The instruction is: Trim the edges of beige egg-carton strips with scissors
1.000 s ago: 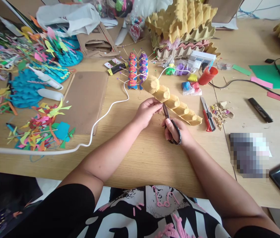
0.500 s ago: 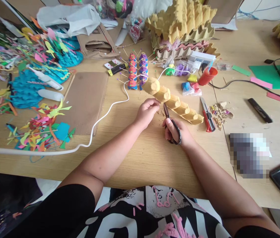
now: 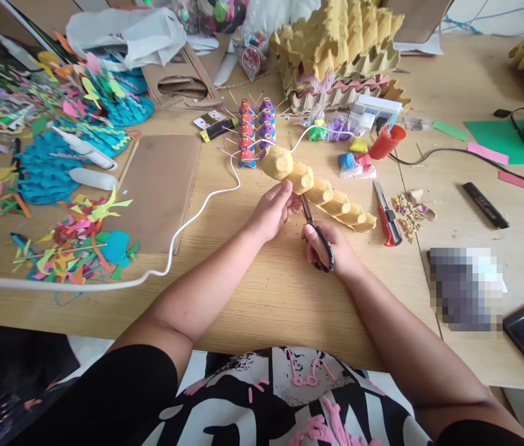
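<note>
A yellow egg-carton strip (image 3: 321,191) with several cups in a row slants from upper left to lower right above the table. My left hand (image 3: 272,209) holds its near edge, thumb against the cups and fingers underneath. In my right hand (image 3: 324,248) are dark-handled scissors (image 3: 307,212), their blades reaching the strip's near edge beside my left fingers. The blade tips are hidden by the strip. Just beyond its left end stand a red-and-blue painted carton strip (image 3: 246,133) and a purple one (image 3: 267,118), both with thin sticks poking out.
Brown cardboard (image 3: 157,192) and colourful paper scraps (image 3: 76,238) lie left, crossed in front by a white cable (image 3: 183,229). To the right are a red cutter (image 3: 386,214), shavings (image 3: 411,217) and a red cup (image 3: 387,141). Egg trays (image 3: 336,56) are stacked behind.
My left thumb has risen onto the strip's edge and its fingers have spread beneath. The strip and the scissors have shifted slightly left.
</note>
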`<state>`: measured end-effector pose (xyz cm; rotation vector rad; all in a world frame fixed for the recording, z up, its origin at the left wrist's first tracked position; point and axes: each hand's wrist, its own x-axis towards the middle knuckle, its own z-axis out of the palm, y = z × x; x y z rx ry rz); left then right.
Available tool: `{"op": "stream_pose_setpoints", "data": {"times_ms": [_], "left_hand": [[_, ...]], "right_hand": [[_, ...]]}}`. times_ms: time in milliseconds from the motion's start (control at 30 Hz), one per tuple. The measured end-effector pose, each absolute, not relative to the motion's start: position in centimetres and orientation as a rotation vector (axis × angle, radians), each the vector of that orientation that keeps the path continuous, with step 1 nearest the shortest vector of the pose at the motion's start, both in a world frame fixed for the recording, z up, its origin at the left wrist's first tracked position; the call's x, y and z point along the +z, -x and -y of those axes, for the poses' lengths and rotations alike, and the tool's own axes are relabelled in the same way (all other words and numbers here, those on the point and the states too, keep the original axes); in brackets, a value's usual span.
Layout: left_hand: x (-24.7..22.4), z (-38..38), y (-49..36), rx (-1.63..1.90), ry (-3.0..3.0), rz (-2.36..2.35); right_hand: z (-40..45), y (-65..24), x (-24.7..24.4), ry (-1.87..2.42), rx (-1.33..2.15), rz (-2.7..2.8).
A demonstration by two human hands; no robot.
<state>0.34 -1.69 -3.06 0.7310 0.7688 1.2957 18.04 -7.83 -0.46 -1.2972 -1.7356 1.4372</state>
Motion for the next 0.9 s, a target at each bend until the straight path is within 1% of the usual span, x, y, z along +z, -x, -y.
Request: {"op": "stream_pose_setpoints", "data": {"times_ms": [300,600,900], "left_hand": [[-2.3,1.8,0.2,1.232,-0.444,-0.593],[-0.8,2.3,0.5,1.192,-0.307,-0.504],[-0.8,2.0,0.3,1.096,-0.398,-0.606]], "right_hand": [[7.8,-18.0,-0.7,1.294,1.416,1.734],[7.9,-18.3,-0.7,1.239,1.436,1.736],[7.2,-19.4,-0.3,0.924,1.543,2.005]]}}
